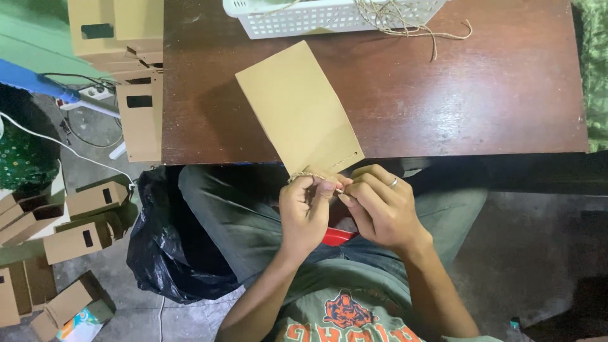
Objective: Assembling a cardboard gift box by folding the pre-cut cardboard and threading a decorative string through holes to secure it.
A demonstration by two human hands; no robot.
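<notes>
**Card sheet running up and left from the two hands at the tabletop's near edge**

The left hand (306, 212) and the right hand (380, 206) are meeting just below the middle of the frame, knuckles almost touching, both pinching at the lower corner of a tan card sheet (297, 104). The left hand's fingers are curling closed around a loop of twine (304, 175) at that corner; the right hand's fingertips are closing on something small beside it, too small to identify. From the hands, the sheet is lying up and to the left: its long axis is slanting toward the upper middle of the frame, across the dark wooden tabletop (494, 95), with its lower end overhanging the near edge. The left hand is sitting more directly under the sheet; the right is coming in from the sheet's right side.

Further up, a white basket (304, 22) with loose twine is sitting at the tabletop's far edge. Folded card boxes (82, 225) are lying on the floor at lower left.
</notes>
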